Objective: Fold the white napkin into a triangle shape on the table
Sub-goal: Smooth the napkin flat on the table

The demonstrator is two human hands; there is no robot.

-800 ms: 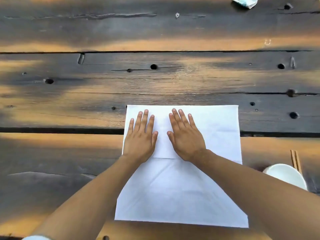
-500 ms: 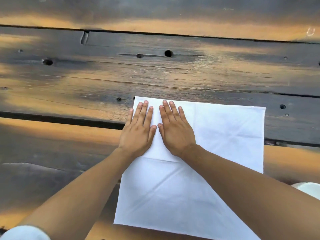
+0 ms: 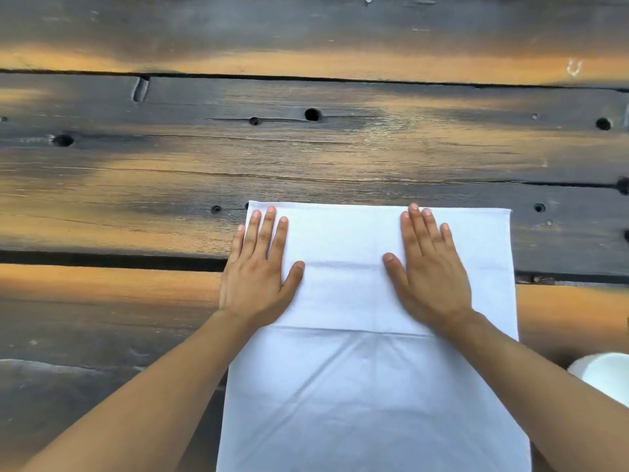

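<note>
Across the whole view: dark weathered plank table [image 3: 306,158], knot holes, orange light patches. White napkin [image 3: 360,396] lies flat on it, centre toward 5 o'clock; far part doubled over, its edge a crease line across the cloth. Left hand [image 3: 260,277], 9 o'clock side of the folded band: flat, fingers straight, pressing, little finger overhanging the edge. Right hand [image 3: 430,277], toward 3 o'clock: same, flat, pressing. White bowl [image 3: 604,378] at 4 o'clock, cut off by frame.
</note>
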